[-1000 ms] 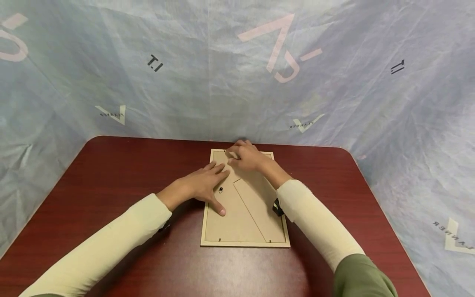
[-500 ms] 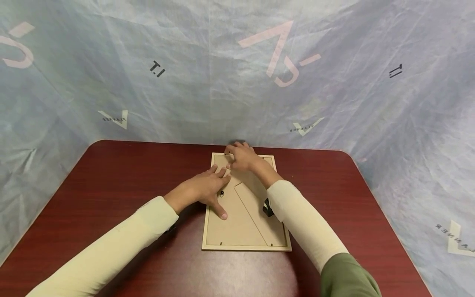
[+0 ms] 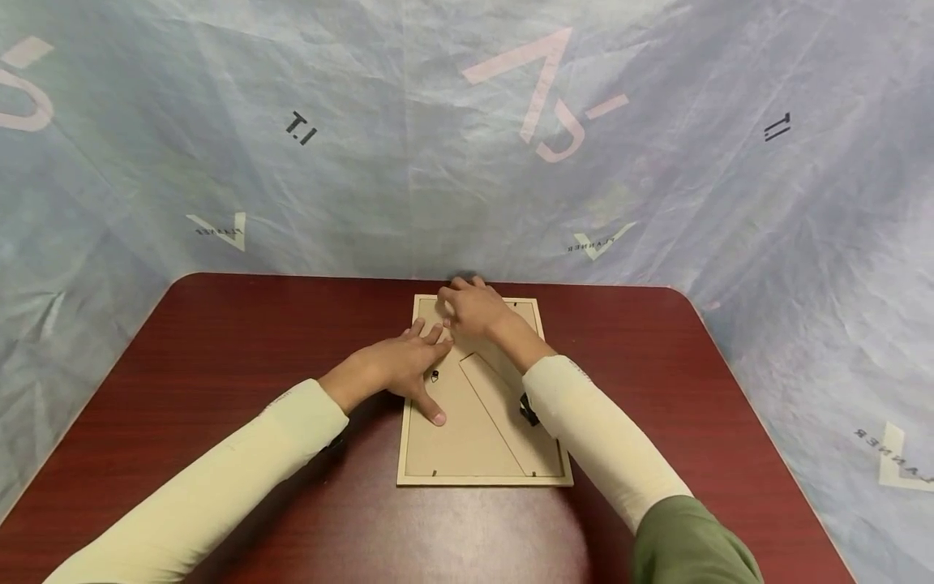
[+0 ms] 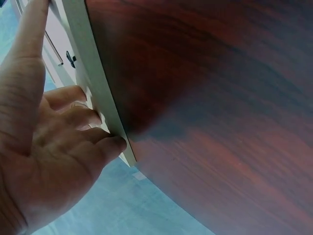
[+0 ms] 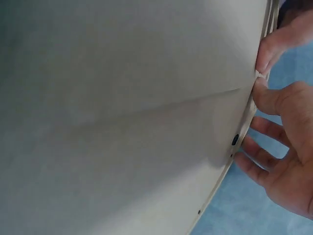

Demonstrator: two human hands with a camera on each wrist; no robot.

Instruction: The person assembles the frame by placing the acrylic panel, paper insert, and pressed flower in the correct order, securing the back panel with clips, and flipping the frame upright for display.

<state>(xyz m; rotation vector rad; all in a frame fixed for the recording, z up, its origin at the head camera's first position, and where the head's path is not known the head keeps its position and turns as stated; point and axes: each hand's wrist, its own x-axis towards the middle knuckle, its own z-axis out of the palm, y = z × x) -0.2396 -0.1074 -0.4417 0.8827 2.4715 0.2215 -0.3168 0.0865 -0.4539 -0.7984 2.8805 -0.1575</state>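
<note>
A picture frame lies face down on the dark red table, its pale back and cut-out stand flap facing up. My left hand rests spread on the left side of the back, thumb apart, beside a small black hanging ring. Seen from the left wrist, its fingers reach over the frame's rim. My right hand touches the far left part of the back with bent fingers. In the right wrist view, the right fingers meet the frame's edge near a dark fitting. What lies under the fingertips is hidden.
Small dark tabs show along the frame's near edge, and one tab sits at the far right. The table ends just beyond the frame at a grey-blue printed sheet, which hangs behind and at both sides.
My right hand and forearm have shifted slightly left, with the fingers now covering the far left tab and the far right tab in sight. The left hand stays in place on the frame.
</note>
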